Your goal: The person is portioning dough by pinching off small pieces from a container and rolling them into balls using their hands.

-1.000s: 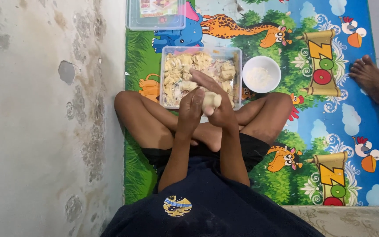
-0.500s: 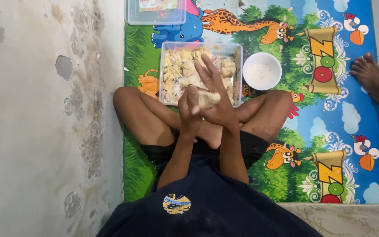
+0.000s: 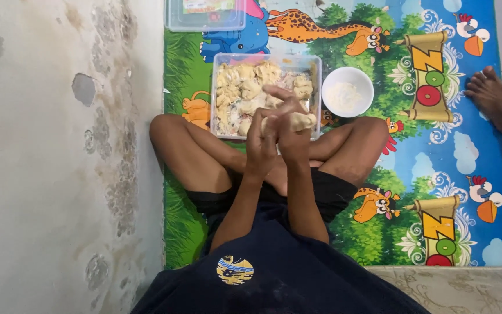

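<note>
Right hand point(image 3: 293, 136) is being closed down since earlier; soft, sticky dough lump point(image 3: 301, 121) is being pressed between both palms, left hand point(image 3: 261, 142) fingers wrapped on it; best gripped centrally.

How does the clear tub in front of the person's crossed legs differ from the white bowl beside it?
The clear plastic tub is rectangular and see-through; the white bowl is round and opaque. The tub is the larger and holds pale dough lumps, while the bowl holds white powder. Both stand open on the animal-print mat, close side by side beyond the knees.
</note>
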